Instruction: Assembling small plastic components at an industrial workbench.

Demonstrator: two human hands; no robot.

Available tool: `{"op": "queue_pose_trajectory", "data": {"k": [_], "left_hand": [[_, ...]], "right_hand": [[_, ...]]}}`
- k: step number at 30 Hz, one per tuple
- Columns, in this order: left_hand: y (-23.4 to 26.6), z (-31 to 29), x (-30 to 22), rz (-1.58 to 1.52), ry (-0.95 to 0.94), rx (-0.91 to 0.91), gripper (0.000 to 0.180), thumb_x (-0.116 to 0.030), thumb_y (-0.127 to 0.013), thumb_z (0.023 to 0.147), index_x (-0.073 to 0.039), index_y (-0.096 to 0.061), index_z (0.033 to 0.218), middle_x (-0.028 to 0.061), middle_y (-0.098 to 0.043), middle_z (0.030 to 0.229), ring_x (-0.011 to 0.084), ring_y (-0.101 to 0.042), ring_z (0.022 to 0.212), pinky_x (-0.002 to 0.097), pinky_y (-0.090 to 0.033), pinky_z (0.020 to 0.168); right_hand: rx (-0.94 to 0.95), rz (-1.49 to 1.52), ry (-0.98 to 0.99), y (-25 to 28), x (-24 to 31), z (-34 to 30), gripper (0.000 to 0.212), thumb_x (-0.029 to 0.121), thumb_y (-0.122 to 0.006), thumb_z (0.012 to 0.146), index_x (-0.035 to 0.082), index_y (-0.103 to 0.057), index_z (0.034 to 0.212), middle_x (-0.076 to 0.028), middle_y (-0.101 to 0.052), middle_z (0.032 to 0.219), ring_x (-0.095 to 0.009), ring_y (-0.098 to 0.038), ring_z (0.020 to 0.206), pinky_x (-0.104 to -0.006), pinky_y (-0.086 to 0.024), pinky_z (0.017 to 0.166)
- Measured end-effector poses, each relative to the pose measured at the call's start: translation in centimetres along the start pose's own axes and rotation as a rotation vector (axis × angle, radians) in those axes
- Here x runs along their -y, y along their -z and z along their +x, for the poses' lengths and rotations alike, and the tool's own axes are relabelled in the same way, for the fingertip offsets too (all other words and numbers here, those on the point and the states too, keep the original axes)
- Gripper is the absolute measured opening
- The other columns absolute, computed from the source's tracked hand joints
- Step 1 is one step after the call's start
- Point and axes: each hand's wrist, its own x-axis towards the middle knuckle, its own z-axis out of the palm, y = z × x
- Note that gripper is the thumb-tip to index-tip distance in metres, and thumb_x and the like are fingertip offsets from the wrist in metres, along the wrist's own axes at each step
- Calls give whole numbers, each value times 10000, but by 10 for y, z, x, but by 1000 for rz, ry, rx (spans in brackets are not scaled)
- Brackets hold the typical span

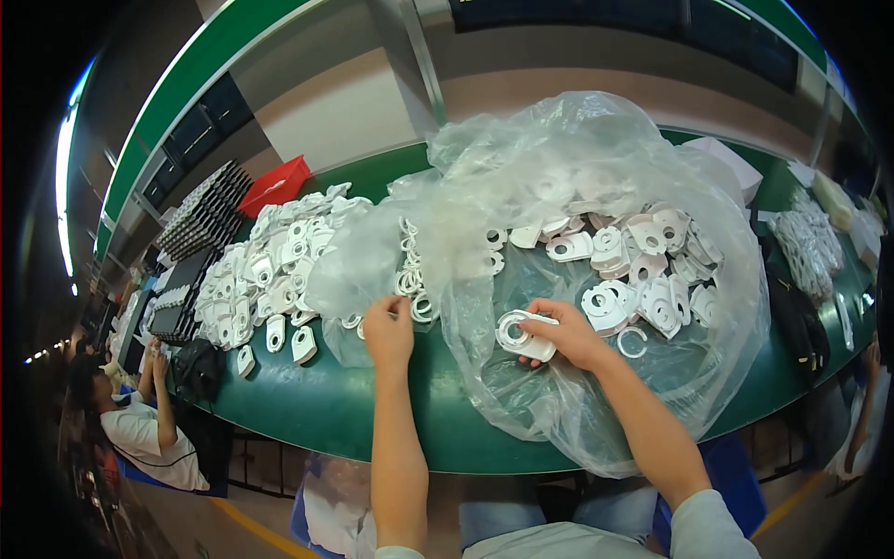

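My right hand (570,337) is closed around a white plastic housing (511,328) with a round ringed opening, thumb on top and fingers beneath. It is above the near part of a large clear plastic bag (521,405). Inside the bag lies a heap of similar white parts (659,303), with a loose white ring (632,343) just right of my hand. My left hand (387,326) has its fingers drawn together beside several white rings (410,279) in a smaller clear bag (346,275). What those fingers hold, if anything, is hidden.
White parts (251,279) are piled at left on the green table (307,401). Behind them stand a red bin (277,186) and stacked dark trays (205,210). A black item (796,321) and bagged white pieces (805,238) lie right. Another person (154,433) sits left.
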Motion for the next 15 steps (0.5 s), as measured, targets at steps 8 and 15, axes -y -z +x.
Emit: {"op": "queue_pose_trajectory", "data": {"k": [8, 15], "left_hand": [[1, 6, 4, -6, 96, -9, 139, -105, -711, 737, 11, -661, 794, 100, -664, 738, 176, -624, 605, 309, -482, 580], [7, 12, 7, -638, 202, -59, 184, -22, -612, 839, 70, -589, 996, 118, -654, 812, 181, -654, 661, 242, -534, 583]], "right_hand": [[-1, 0, 0, 2, -1, 1, 141, 134, -580, 887, 9, -532, 929, -114, -640, 840, -190, -657, 654, -270, -536, 497], [1, 18, 17, 1, -4, 2, 158, 154, -570, 903, 5, -530, 939, -110, -634, 831, -187, -653, 647, -269, -535, 504]]}}
